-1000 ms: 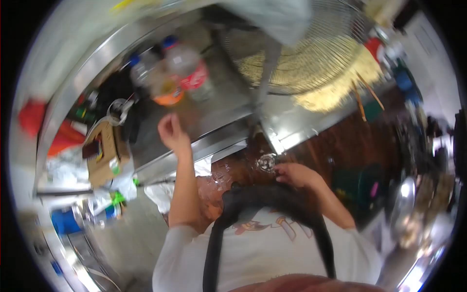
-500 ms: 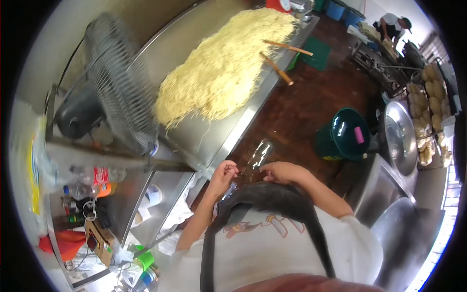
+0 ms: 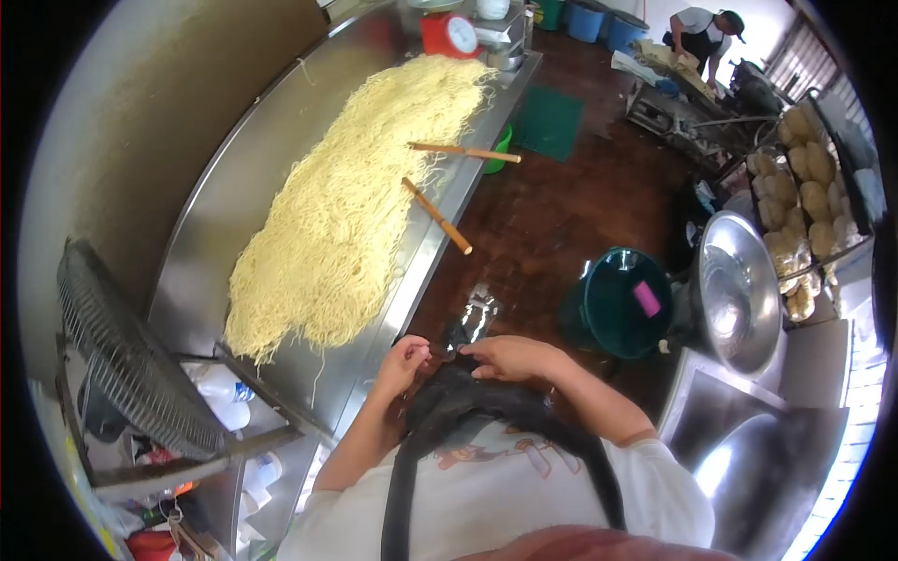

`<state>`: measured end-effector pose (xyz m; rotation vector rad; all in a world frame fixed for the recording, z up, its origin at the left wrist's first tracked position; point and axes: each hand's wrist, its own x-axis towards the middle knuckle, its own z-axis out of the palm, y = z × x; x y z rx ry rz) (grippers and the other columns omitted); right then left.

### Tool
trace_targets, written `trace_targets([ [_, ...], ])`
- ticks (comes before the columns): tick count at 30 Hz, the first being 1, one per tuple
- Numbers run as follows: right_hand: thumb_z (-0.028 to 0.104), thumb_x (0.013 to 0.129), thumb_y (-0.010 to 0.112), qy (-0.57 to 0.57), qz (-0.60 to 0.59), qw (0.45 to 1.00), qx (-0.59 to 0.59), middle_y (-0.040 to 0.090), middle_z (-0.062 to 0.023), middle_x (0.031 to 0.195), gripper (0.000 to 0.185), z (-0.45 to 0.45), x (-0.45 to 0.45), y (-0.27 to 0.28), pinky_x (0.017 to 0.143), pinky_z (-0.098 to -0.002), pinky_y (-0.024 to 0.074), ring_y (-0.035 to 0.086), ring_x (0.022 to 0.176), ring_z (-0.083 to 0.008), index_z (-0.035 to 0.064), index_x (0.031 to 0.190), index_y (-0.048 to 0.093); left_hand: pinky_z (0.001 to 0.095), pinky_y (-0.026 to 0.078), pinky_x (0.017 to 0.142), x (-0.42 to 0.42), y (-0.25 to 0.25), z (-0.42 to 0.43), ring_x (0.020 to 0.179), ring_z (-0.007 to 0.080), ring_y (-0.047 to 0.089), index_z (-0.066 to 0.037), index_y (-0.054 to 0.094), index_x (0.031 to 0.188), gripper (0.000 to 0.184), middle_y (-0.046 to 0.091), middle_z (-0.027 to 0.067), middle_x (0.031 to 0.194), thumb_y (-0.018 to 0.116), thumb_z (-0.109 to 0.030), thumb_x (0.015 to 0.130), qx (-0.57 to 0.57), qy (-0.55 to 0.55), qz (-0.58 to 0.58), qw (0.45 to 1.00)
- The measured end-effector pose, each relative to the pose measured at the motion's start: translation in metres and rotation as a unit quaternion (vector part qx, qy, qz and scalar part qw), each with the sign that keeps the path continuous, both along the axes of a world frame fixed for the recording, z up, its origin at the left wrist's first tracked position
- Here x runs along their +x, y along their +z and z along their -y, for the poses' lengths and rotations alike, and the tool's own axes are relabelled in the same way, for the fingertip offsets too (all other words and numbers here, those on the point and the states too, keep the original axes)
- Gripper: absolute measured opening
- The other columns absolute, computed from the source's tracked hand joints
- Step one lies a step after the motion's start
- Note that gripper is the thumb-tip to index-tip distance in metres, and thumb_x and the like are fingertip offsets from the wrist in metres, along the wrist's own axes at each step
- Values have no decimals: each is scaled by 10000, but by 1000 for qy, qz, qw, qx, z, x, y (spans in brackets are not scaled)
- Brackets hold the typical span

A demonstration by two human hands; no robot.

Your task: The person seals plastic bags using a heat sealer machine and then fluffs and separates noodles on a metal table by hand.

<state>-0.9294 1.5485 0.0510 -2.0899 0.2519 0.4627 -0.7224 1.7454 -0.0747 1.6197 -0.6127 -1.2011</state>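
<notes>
In front of my waist, my left hand (image 3: 404, 365) is closed in a pinch, fingertips pointing toward the other hand; what lies in them is too small to make out. My right hand (image 3: 514, 358) is also closed, its fingertips at the dark fabric of the black apron (image 3: 477, 397) I wear over a white shirt. A small gap separates the two hands. Beyond them, a long heap of yellow noodles (image 3: 337, 206) covers much of a steel table (image 3: 365, 369). Two wooden sticks (image 3: 440, 217) rest at its right side, their ends over the table's edge.
A fan (image 3: 131, 346) stands left, above a cluttered shelf. A red scale (image 3: 438, 35) sits at the table's far end. On the right are a green tub (image 3: 608, 323), a steel basin (image 3: 739, 290) and racked bagged goods (image 3: 809, 178). Another person (image 3: 702, 42) bends over a far bench.
My view has swung left and up, so more of the table and the scale show. Both hands stay near my waist, and the right fingertips now meet the apron fabric.
</notes>
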Motion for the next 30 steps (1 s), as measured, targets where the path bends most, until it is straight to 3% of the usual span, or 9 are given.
trace_targets([
  [8, 267, 916, 674, -78, -40, 994, -66, 636, -192, 1226, 500, 149, 53, -12, 944, -428, 491, 616, 1124, -355, 46, 1348, 552, 288, 529, 705, 97, -40, 195, 869, 120, 615, -69, 500, 1279, 423, 645, 36, 1022, 643, -317, 969, 102, 7, -105, 989],
  [11, 247, 909, 694, -160, -40, 983, -77, 646, -175, 1187, 484, 205, 69, 4, 932, -385, 503, 629, 1102, -317, 36, 1327, 571, 439, 487, 932, 121, -88, 262, 1095, 252, 572, -91, 444, 1320, 618, 577, 120, 1198, 617, -541, 933, 126, -45, -238, 962],
  [12, 237, 909, 696, -185, -13, 979, -82, 639, -176, 1192, 482, 225, 75, 1, 941, -382, 499, 625, 1114, -309, 33, 1327, 571, 494, 423, 1020, 114, -53, 280, 1190, 312, 516, -63, 439, 1316, 661, 527, 162, 1272, 582, -584, 935, 130, -9, -275, 953],
  [16, 222, 894, 697, -224, 60, 964, -126, 555, -217, 1304, 515, 301, 112, -17, 1006, -413, 459, 551, 1198, -359, 2, 1332, 541, 469, 515, 871, 108, -82, 326, 1015, 267, 608, -90, 493, 1201, 451, 600, 104, 1008, 596, -465, 973, 111, 110, -345, 926],
  [17, 223, 887, 697, -228, 72, 962, -134, 533, -232, 1333, 526, 320, 123, -26, 1026, -429, 444, 522, 1231, -378, -12, 1328, 536, 437, 528, 765, 105, -74, 334, 827, 232, 615, -92, 513, 1151, 364, 592, 58, 848, 597, -406, 987, 116, 154, -365, 911],
  [23, 290, 893, 679, -228, 113, 908, -332, 491, -243, 1373, 626, 443, 204, -142, 1027, -506, 429, 458, 1276, -414, 18, 1407, 447, 314, 409, 511, 126, -19, 323, 476, 115, 367, -135, 560, 909, 232, 340, -53, 548, 568, -346, 1005, -11, 214, -440, 872],
  [26, 319, 954, 560, -141, -58, 973, -172, 635, -255, 1109, 428, 479, 230, -200, 885, -506, 500, 629, 1015, -414, 32, 1271, 543, 302, 386, 453, 127, 52, 318, 442, 112, 350, -104, 575, 927, 208, 340, -51, 537, 552, -292, 1014, 39, 285, -364, 886],
  [28, 271, 1002, 495, 17, 62, 990, -125, 676, -210, 932, 299, 456, 234, -199, 743, -487, 540, 679, 861, -369, 24, 1148, 580, 312, 419, 462, 125, 65, 322, 461, 130, 411, -73, 576, 950, 222, 397, -30, 556, 545, -282, 1017, 20, 311, -350, 883],
  [30, 224, 1008, 494, 26, -132, 961, 240, 691, -149, 908, 250, 420, 246, -178, 618, -388, 550, 703, 753, -259, 20, 1093, 611, 327, 470, 488, 106, 54, 322, 490, 155, 497, -47, 583, 984, 240, 487, -3, 597, 542, -281, 1019, 5, 336, -337, 879],
])
